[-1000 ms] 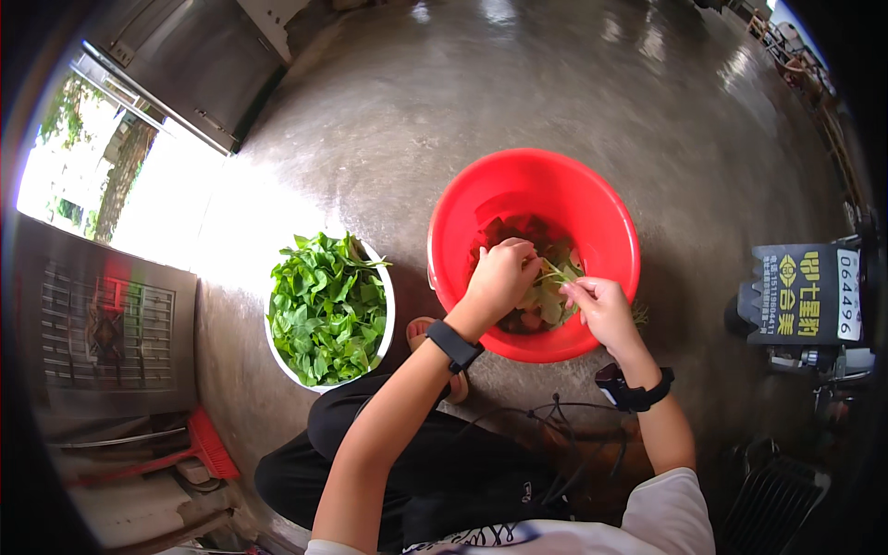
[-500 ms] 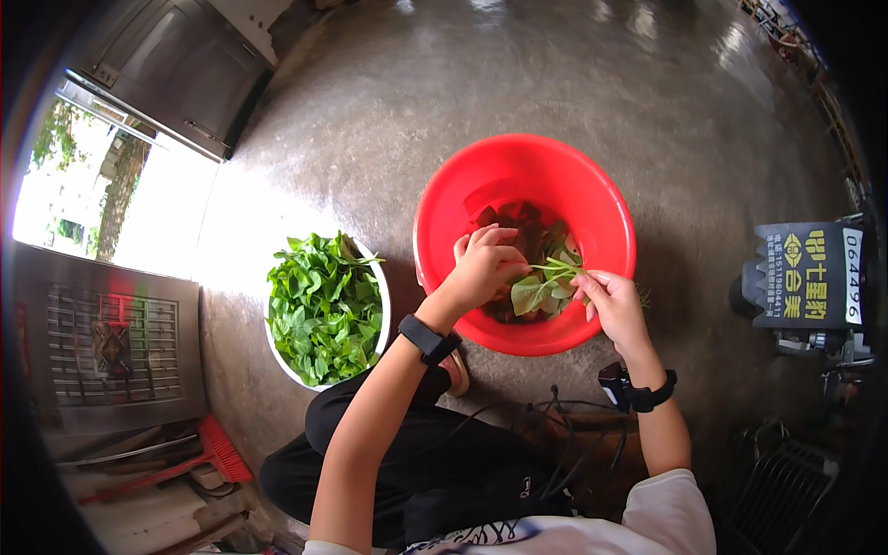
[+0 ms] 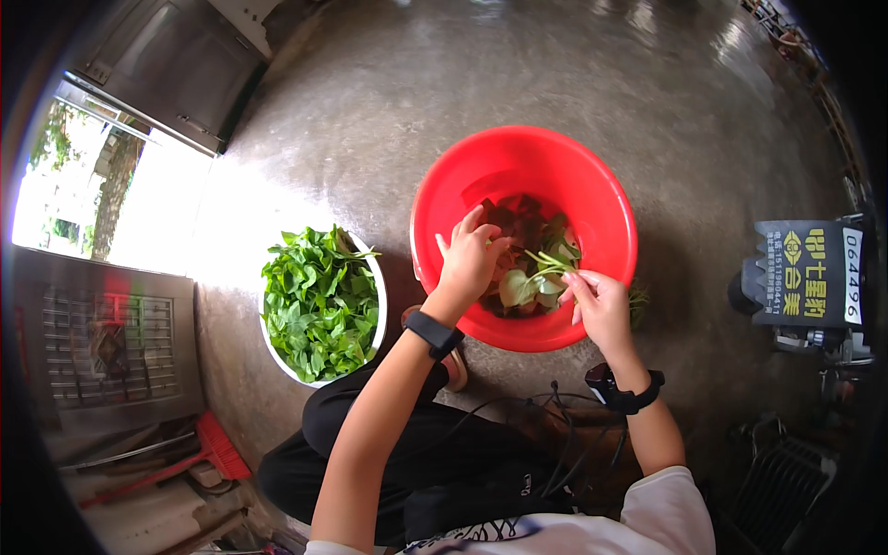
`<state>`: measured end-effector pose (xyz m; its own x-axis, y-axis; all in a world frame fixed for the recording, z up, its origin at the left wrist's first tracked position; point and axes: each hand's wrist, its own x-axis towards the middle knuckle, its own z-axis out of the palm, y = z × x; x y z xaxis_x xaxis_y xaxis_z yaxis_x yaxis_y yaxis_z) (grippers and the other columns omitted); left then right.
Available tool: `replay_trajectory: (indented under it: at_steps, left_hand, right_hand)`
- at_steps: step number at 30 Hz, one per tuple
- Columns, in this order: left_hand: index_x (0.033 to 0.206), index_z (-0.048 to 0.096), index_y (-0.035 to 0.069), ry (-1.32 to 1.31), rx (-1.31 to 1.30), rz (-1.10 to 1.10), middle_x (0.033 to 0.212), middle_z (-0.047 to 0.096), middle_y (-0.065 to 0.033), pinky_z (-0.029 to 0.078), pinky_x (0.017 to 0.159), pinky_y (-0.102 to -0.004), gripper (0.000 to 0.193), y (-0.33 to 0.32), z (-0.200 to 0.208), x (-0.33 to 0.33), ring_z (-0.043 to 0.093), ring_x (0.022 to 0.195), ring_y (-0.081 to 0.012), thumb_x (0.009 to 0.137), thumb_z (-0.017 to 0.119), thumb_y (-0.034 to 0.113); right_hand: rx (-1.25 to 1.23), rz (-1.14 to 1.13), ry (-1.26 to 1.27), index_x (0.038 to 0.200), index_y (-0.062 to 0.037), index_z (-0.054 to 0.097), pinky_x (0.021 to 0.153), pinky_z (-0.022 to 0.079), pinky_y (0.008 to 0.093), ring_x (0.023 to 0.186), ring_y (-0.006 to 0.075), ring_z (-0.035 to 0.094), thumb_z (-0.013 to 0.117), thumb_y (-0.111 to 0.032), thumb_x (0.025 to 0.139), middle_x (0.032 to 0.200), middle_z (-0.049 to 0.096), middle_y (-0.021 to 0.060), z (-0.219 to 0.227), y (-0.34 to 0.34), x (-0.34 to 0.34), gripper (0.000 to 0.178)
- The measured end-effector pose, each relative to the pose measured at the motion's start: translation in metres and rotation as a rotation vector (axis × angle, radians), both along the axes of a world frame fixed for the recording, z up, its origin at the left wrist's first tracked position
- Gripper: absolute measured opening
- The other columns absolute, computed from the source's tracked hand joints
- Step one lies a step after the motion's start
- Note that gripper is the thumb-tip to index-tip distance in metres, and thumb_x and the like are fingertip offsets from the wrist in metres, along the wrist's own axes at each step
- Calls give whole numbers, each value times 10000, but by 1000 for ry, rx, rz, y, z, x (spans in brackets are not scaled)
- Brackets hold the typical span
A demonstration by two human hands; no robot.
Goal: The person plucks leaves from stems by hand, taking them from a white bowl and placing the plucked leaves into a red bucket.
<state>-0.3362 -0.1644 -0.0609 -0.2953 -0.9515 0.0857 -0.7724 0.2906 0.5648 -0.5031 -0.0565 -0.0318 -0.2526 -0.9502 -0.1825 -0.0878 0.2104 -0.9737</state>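
Observation:
Over the red plastic basin [image 3: 601,199], my right hand [image 3: 601,305] pinches a small bunch of leafy green stems [image 3: 549,264]. Pale and green leaves hang from the bunch below the fingers. To its left, my left hand [image 3: 474,254] is held above the basin with its fingers apart and partly curled, and I see nothing in it. Dark leaves [image 3: 523,217] lie at the basin's bottom, partly hidden by both hands. Left of the basin stands a white tub [image 3: 380,319] heaped with bright green leaves [image 3: 319,301].
More greens [image 3: 638,301] show on the floor just right of the basin. A red broom [image 3: 220,447] lies at the lower left beside a metal door panel [image 3: 111,342]. Black cables [image 3: 555,402] run in front of my legs. A vehicle part with a dark flap [image 3: 805,273] stands at the right.
My left hand has drawn away from the stems, up and to the left, its fingers spreading. My right hand still holds the bunch, slightly lower and further left.

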Motion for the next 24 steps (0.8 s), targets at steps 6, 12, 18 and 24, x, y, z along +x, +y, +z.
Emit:
replay_trajectory:
  at_steps: [6, 12, 18, 24]
  left_hand:
    - [997, 598, 9, 594, 701, -491, 1169, 478, -147, 312, 950, -330, 400, 2, 20, 1, 390, 1148, -222, 898, 425, 356]
    - [1145, 499, -8, 783, 1267, -308, 1076, 552, -91, 389, 872, -258, 496, 5, 31, 2, 523, 978, -149, 919, 331, 401]
    - [1106, 527, -1, 846, 1252, -505, 1001, 584, -39, 416, 808, -226, 300, 9, 20, 2, 538, 908, -109, 886, 478, 196]
    - [989, 597, -10, 610, 974, -519, 836, 599, -23, 437, 724, -237, 235, 8, 21, -3, 536, 782, -91, 876, 503, 174]
  right_hand:
    - [132, 0, -215, 882, 52, 591, 401, 359, 191, 413, 66, 442, 497, -174, 879, 652, 569, 60, 5, -4, -10, 245]
    - [161, 64, -287, 884, 51, 591, 421, 366, 188, 439, 72, 458, 501, -188, 879, 665, 558, 51, 7, -6, -9, 256]
    - [116, 115, -223, 886, 55, 589, 409, 364, 189, 439, 68, 463, 494, -154, 878, 662, 563, 52, 1, -7, -5, 230]
    - [70, 119, -119, 895, 53, 590, 402, 367, 193, 422, 65, 460, 494, -149, 876, 637, 569, 58, 0, -8, -3, 225]
